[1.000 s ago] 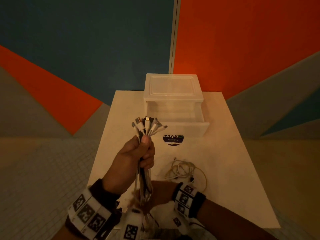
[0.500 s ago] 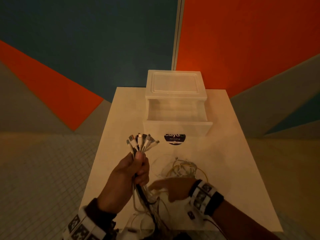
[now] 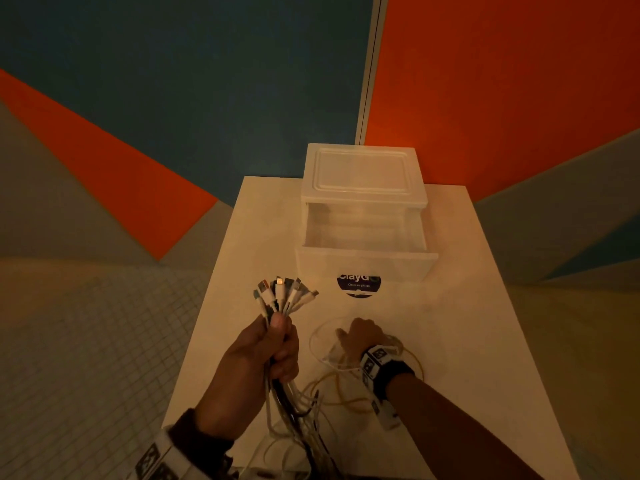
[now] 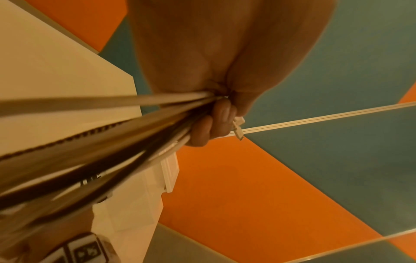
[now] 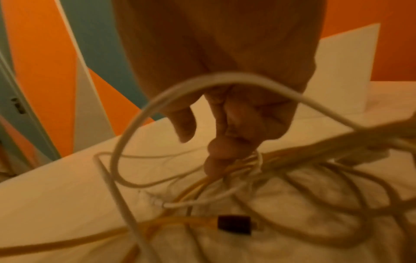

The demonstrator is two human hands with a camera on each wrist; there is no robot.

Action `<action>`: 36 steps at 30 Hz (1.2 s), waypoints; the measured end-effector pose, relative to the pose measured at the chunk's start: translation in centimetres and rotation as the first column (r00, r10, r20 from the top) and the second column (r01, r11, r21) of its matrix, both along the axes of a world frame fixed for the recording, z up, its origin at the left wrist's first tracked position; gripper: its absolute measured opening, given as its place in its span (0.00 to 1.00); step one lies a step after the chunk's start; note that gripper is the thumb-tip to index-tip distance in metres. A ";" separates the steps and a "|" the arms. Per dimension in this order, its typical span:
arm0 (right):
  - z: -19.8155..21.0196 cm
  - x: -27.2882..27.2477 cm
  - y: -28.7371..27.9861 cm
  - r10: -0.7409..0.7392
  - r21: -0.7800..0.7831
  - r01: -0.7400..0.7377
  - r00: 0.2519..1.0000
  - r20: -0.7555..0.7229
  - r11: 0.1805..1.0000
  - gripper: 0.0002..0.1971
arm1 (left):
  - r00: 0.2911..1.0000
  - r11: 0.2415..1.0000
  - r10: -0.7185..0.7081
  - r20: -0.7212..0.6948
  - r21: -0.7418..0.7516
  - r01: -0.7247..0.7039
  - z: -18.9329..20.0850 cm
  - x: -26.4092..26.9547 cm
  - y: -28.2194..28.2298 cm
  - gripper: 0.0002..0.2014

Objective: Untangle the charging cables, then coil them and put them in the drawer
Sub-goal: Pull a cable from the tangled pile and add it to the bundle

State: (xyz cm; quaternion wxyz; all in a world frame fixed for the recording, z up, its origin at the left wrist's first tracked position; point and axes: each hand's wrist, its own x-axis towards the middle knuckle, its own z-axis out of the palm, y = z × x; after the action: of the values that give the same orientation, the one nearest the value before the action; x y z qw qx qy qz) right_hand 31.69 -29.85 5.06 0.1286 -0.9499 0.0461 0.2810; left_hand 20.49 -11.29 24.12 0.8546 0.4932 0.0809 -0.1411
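Note:
My left hand (image 3: 281, 337) is raised above the table's near left and grips a bundle of white and dark charging cables (image 3: 282, 296). Their plugs fan out above the fist, and the cords hang down past my wrist. In the left wrist view the fingers (image 4: 216, 122) curl tightly round the cords (image 4: 135, 124). My right hand (image 3: 358, 334) is down on a loose tangle of yellow and white cables (image 3: 332, 382) on the table. Its fingertips (image 5: 221, 154) hook into the strands (image 5: 247, 170), and a white loop (image 5: 180, 89) arcs over the hand. The clear drawer (image 3: 367, 266) stands open and looks empty.
The drawer unit (image 3: 363, 174) sits at the far end of the white table (image 3: 485, 341), against an orange and blue wall. A dark round sticker (image 3: 359, 285) lies just in front of the drawer. A dark plug (image 5: 234, 225) lies among the loose cables.
My left hand has come down and nearer with the bundle. My right hand has left the hanging cords under it and moved right and forward onto the loose tangle.

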 end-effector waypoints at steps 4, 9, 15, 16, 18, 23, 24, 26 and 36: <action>-1.7 -0.4 0.9 0.057 -0.102 -0.061 0.997 -0.043 0.993 0.26 | 1.000 1.000 0.017 -0.026 0.023 -0.016 0.0 0.3 -0.4 0.14; -2.4 -0.3 1.8 -0.031 -0.068 0.029 0.999 -0.021 0.997 0.24 | 0.999 0.999 0.034 -0.033 0.041 -0.033 -0.1 0.8 -0.4 0.14; -3.9 -1.7 3.7 0.182 -0.140 -0.179 0.983 0.010 0.974 0.31 | 0.999 0.998 0.036 -0.039 0.043 -0.034 -0.4 1.2 -0.6 0.13; -4.0 -1.9 3.8 0.211 -0.143 -0.209 0.978 -0.003 0.967 0.28 | 0.999 0.998 0.038 -0.039 0.043 -0.036 -0.5 1.2 -0.5 0.13; -4.1 -2.0 4.0 0.239 -0.127 -0.239 0.971 -0.017 0.963 0.21 | 0.998 0.998 0.045 -0.041 0.036 -0.043 -0.7 1.2 -0.5 0.13; -3.4 -1.6 2.8 0.076 0.047 -0.079 0.994 0.080 0.996 0.15 | 0.994 0.995 0.089 -0.060 0.051 -0.086 -0.9 1.5 -0.5 0.10; -2.5 -1.5 2.3 -0.040 0.191 0.021 0.995 0.093 0.981 0.12 | 0.993 0.994 0.100 -0.064 0.049 -0.097 -1.0 1.7 -0.5 0.10; 0.2 -1.8 1.1 -0.341 0.554 0.303 0.939 -0.036 0.775 0.06 | 0.990 0.993 0.117 -0.073 0.029 -0.115 -1.1 2.2 -0.4 0.10; 17.0 -9.3 -0.7 -0.447 0.925 -0.130 0.846 0.291 0.357 0.05 | 0.994 0.996 0.064 -0.092 -0.051 -0.069 -1.6 4.0 -3.2 0.18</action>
State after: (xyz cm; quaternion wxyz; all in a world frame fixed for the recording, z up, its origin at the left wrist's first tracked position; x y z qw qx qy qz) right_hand 22.41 -30.54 22.02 0.6711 -0.7390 -0.0577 -0.0133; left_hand 24.52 -14.53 22.54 0.8672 0.4602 0.1320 -0.1370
